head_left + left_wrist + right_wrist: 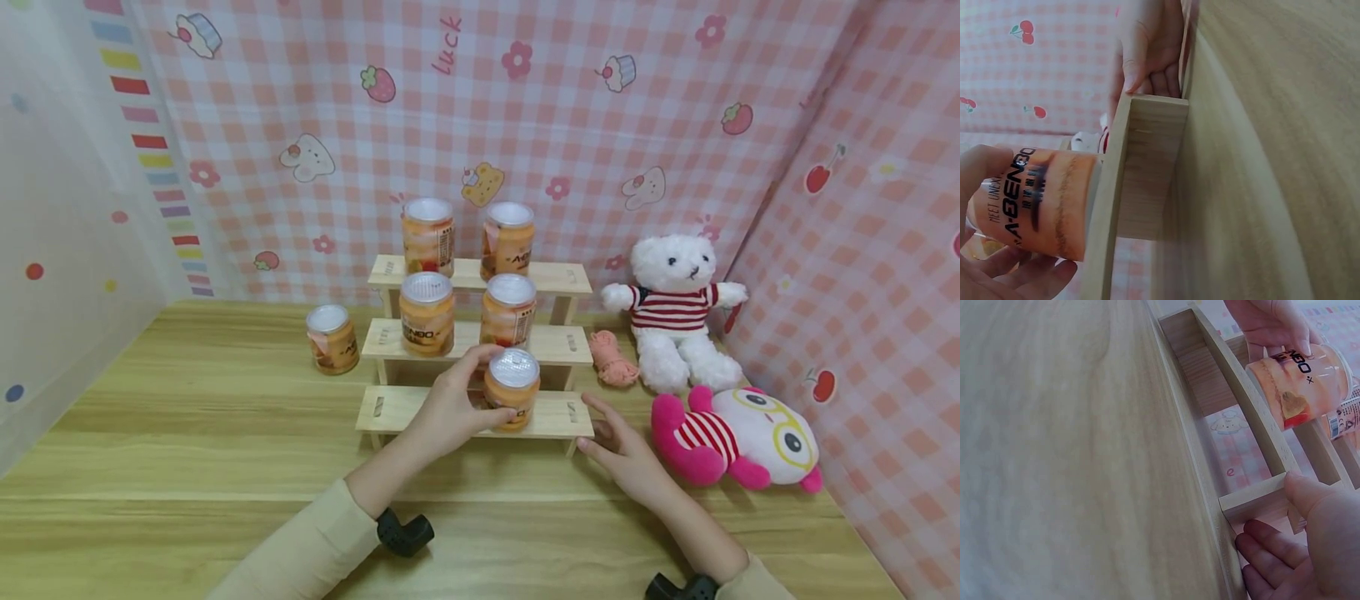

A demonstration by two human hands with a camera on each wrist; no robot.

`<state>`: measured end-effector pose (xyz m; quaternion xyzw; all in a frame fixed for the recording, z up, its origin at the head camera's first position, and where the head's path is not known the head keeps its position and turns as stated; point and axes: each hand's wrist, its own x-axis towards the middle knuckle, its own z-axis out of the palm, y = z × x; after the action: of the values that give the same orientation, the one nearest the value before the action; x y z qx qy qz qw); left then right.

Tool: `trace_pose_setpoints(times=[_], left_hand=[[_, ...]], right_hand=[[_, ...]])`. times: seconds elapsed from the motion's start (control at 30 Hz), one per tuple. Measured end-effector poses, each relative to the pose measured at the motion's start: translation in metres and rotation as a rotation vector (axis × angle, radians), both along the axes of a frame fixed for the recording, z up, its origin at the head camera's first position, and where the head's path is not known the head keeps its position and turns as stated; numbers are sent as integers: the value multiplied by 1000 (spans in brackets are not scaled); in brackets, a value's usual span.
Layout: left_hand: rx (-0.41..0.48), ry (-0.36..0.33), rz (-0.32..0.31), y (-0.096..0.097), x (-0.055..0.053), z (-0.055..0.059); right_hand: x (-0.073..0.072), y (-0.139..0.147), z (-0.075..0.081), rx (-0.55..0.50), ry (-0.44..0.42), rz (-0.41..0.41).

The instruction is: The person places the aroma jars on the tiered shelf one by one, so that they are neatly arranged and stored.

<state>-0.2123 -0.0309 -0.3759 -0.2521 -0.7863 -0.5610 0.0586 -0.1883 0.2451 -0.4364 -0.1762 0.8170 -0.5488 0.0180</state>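
Observation:
My left hand (450, 406) grips an orange can (512, 392) with a clear ridged lid, thumb on its front and fingers around its far side. The can stands upright at the bottom step of a three-tier wooden display stand (412, 408). In the left wrist view, the base of the can (1041, 203) is at the step's surface. At the stand's right end is my right hand (626, 454); its thumb (1307, 494) touches the corner of the bottom step while the other fingers lie loosely bent beside the leg.
Two similar cans stand on the top step and two on the middle one. Another can (332, 340) sits on the table left of the stand. To the right are pink yarn (613, 358), a white teddy bear (675, 308) and a pink plush toy (738, 437).

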Motion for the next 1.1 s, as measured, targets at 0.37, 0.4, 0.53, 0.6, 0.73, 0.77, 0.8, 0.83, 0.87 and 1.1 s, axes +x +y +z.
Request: trace_pose_setpoints(times=[0.37,0.4,0.53,0.6,0.73,0.77,0.8,0.83,0.87,1.1], left_hand=[[-3,117,38,-14,-1,18],[1,120,32,-17,0,21],[-15,174,34,-26,3,34],[-8,206,33,-30,5,41],[33,251,42,-39,9,53],[37,267,50,-42,9,56],[44,279,60,-45,10,60],[53,286,68,-48,11,63],[63,293,75,-51,11,66],[92,258,208,-83,5,80]], right_hand=[[0,0,0,10,-2,-11],[0,0,0,12,-2,-11],[1,-1,1,14,-1,-12],[1,-1,1,14,-1,-11],[1,-1,1,14,0,-11],[1,0,1,14,-1,-12],[1,0,1,14,0,-12],[1,0,1,14,-1,-12],[1,0,1,14,-2,-12],[0,0,1,14,1,-11]])
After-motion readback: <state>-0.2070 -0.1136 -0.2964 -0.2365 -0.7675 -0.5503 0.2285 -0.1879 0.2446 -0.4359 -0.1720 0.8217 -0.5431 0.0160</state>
